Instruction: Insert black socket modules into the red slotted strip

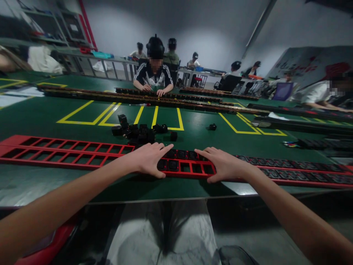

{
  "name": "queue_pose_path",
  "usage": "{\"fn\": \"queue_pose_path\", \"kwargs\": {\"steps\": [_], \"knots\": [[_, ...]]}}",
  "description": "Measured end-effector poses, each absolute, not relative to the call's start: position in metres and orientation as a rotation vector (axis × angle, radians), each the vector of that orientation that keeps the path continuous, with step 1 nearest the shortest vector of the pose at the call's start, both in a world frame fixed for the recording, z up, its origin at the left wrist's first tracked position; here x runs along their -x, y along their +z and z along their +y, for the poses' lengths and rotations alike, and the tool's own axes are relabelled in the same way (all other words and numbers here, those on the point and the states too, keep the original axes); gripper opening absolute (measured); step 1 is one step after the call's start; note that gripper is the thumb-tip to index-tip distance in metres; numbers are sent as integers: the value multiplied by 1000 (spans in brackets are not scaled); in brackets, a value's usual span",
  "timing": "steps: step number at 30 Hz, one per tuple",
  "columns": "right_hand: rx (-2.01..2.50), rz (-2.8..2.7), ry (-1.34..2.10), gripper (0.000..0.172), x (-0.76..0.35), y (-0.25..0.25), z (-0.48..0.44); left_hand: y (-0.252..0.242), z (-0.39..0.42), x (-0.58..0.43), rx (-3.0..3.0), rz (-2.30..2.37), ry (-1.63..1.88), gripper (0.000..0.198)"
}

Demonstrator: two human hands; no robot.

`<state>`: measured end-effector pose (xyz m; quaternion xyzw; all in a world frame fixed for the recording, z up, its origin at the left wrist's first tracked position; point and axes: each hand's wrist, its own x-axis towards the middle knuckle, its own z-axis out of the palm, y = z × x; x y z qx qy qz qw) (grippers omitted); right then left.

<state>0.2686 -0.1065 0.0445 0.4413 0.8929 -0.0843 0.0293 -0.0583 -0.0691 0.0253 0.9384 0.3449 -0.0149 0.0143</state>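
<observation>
A long red frame [95,161] with two rows of square openings lies across the table in front of me. My left hand [151,159] straddles it, thumb at the near edge and fingers over the far side. My right hand [220,163] grips it the same way farther right. Between my hands, black square socket-like modules [173,165] fill the far row and part of the near row. A few near-row openings [197,168] beside my right hand show green table through them. To the right of my right hand, black modules [275,173] sit in both rows.
Beyond the frame lies a loose pile of black modules [142,132], with one single module [212,127] to its right. Yellow tape lines [168,129] mark the green table [198,119]. Long dark rails [193,105] lie farther back, where a person [153,75] works opposite.
</observation>
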Motion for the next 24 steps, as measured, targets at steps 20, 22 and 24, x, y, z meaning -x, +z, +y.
{"fn": "queue_pose_path", "kwargs": {"steps": [20,22,24], "knots": [[-1193,2918,-141,114,-185,38,-84,26,-59,148,-2801,1218,-58,110],[-1191,2938,-129,115,-178,34,-81,25,-58,156,-2803,1218,-71,108],[-1196,2953,-112,117,-173,28,-79,25,-57,161,-2801,1231,-100,107]]}}
